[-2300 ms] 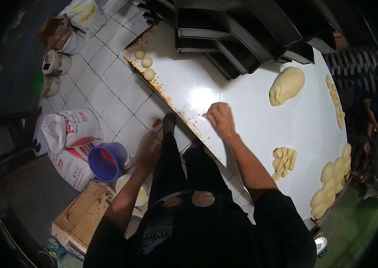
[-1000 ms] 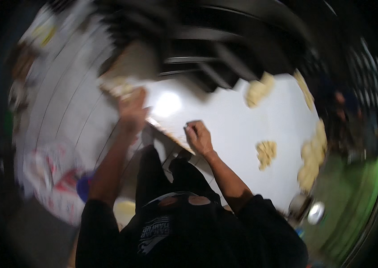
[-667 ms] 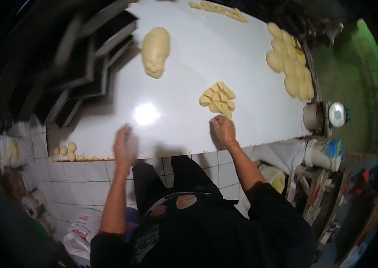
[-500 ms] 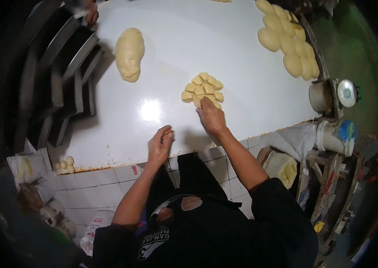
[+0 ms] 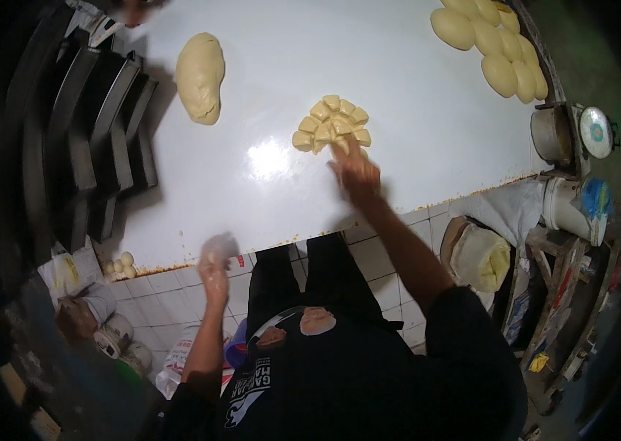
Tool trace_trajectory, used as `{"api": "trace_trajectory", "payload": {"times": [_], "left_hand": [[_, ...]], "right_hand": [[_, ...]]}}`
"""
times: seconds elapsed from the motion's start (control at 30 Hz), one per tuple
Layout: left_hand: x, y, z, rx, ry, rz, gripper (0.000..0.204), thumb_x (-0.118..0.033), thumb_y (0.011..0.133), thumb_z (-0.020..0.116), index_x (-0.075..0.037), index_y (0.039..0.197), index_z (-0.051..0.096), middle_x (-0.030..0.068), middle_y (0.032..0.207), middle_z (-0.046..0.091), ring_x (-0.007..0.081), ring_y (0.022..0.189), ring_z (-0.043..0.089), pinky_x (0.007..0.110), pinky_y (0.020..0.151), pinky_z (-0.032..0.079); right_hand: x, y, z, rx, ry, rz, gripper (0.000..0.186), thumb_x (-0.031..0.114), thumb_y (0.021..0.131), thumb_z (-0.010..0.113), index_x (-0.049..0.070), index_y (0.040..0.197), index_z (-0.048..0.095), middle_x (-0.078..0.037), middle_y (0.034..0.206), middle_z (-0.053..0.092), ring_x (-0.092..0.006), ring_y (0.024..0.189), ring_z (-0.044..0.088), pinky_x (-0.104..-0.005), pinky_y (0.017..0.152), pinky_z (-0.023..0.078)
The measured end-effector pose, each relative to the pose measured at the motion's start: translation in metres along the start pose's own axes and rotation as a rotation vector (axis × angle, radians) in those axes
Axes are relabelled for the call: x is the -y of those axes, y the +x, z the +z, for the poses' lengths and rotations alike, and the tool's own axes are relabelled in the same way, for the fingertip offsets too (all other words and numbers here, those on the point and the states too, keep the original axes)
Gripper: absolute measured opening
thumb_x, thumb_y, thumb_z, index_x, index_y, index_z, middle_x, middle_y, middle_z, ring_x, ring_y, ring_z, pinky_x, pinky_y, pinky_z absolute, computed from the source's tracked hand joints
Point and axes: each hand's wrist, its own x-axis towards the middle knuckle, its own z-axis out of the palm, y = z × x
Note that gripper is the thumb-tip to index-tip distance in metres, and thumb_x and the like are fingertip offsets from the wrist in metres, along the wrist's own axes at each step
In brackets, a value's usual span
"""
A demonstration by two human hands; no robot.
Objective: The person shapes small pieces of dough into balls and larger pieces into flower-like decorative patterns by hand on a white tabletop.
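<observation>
My right hand [image 5: 347, 160] reaches into a cluster of cut dough pieces [image 5: 322, 112] on the white worktable [image 5: 288, 206], fingers apart and touching the nearest pieces. My left hand [image 5: 216, 257] is at the table's front edge, its fingers smeared by motion. A large dough lump [image 5: 200, 77] lies farther back to the left. Several small dough balls [image 5: 126, 259] sit at the front left corner, and several smooth oval dough portions [image 5: 500, 72] lie at the back right.
Stacked black pans [image 5: 86, 140] fill the left side. A metal pot [image 5: 550, 132], a scale [image 5: 595, 131] and buckets [image 5: 564, 213] stand at the right. Sacks [image 5: 178, 356] lie on the floor. Another person's hand [image 5: 132, 13] shows at the top left.
The view has swung round to face the table. My right hand has moved forward into the cut pieces, and my left hand has dropped back leftward toward the edge.
</observation>
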Motion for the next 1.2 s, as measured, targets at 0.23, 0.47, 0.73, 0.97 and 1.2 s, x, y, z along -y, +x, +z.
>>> {"api": "trace_trajectory", "payload": {"times": [0.23,0.47,0.73,0.97,1.2], "left_hand": [[0.043,0.028,-0.126,0.048,0.701,0.615,0.054,-0.028,0.105,0.062,-0.003,0.152,0.055,0.023,0.16,0.049,0.0433,0.147,0.044,0.053,0.123,0.033],[-0.001,0.144,-0.046,-0.306,0.755,0.761,0.045,-0.028,0.094,0.075,-0.006,0.131,0.061,0.0181,0.127,0.063,0.038,0.115,0.058,0.053,0.097,0.043],[0.011,0.15,-0.099,-0.01,0.894,0.909,0.013,-0.015,0.092,0.075,-0.007,0.098,0.067,0.015,0.102,0.066,0.0356,0.097,0.062,0.047,0.09,0.047],[0.09,0.116,-0.123,0.232,0.876,0.747,0.027,-0.021,0.087,0.082,-0.007,0.106,0.07,0.0144,0.116,0.067,0.0352,0.11,0.061,0.047,0.1,0.047],[0.102,0.098,-0.044,-0.105,0.527,0.787,0.017,-0.012,0.086,0.078,-0.004,0.097,0.067,0.0165,0.107,0.067,0.0341,0.1,0.062,0.047,0.09,0.048]], "right_hand": [[0.095,-0.045,0.055,0.493,0.348,-0.143,0.019,0.024,0.092,0.073,0.007,0.095,0.066,-0.013,0.097,0.07,-0.0295,0.078,0.07,-0.0433,0.064,0.053],[0.227,0.017,0.095,-0.019,0.297,0.03,0.041,0.037,0.08,0.084,0.007,0.1,0.063,-0.014,0.102,0.063,-0.0361,0.102,0.059,-0.0468,0.088,0.046],[0.192,0.019,0.082,0.145,0.26,-0.199,0.033,0.03,0.087,0.08,0.004,0.1,0.064,-0.014,0.104,0.064,-0.0387,0.103,0.059,-0.0503,0.092,0.044],[0.209,-0.01,0.087,0.818,0.184,-0.17,0.025,0.031,0.085,0.082,0.007,0.084,0.074,-0.014,0.086,0.069,-0.0314,0.079,0.065,-0.049,0.075,0.051],[0.238,-0.039,0.106,0.088,0.392,-0.304,0.036,0.038,0.094,0.077,0.004,0.087,0.066,-0.015,0.095,0.066,-0.0334,0.09,0.061,-0.0492,0.083,0.049]]}}
